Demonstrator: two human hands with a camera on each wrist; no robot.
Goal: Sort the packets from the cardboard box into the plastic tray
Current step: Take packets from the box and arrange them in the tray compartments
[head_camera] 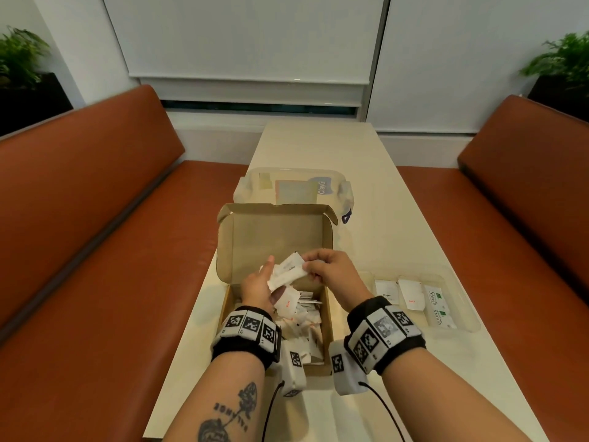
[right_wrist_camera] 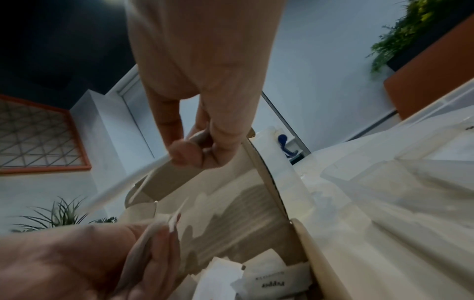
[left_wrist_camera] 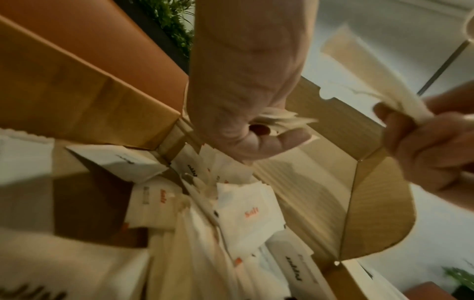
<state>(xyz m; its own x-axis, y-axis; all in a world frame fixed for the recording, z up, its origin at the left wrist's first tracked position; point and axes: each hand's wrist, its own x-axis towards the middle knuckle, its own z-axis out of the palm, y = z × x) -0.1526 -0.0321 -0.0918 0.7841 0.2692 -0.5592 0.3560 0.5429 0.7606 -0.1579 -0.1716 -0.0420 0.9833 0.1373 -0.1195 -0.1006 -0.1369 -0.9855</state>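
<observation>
The open cardboard box (head_camera: 328, 327) sits on the table with its lid raised, and several loose white salt and pepper packets (head_camera: 304, 315) lie inside. Above it, my left hand (head_camera: 259, 285) grips a fanned bunch of white packets (head_camera: 282, 277). My right hand (head_camera: 318, 269) pinches the end of one packet (head_camera: 294, 272) in that bunch. The left wrist view shows my left hand (left_wrist_camera: 256, 130) curled around packet edges and the loose packets (left_wrist_camera: 246, 213) below. To the right, the clear plastic tray (head_camera: 468, 317) holds pepper (head_camera: 386, 291), salt (head_camera: 411, 293) and Stevia (head_camera: 438, 309) packets in separate compartments.
A clear lidded plastic container (head_camera: 293, 186) stands just behind the box lid. The narrow cream table (head_camera: 382, 218) runs between two orange benches (head_camera: 95, 250) (head_camera: 526, 218). Potted plants stand in the far corners.
</observation>
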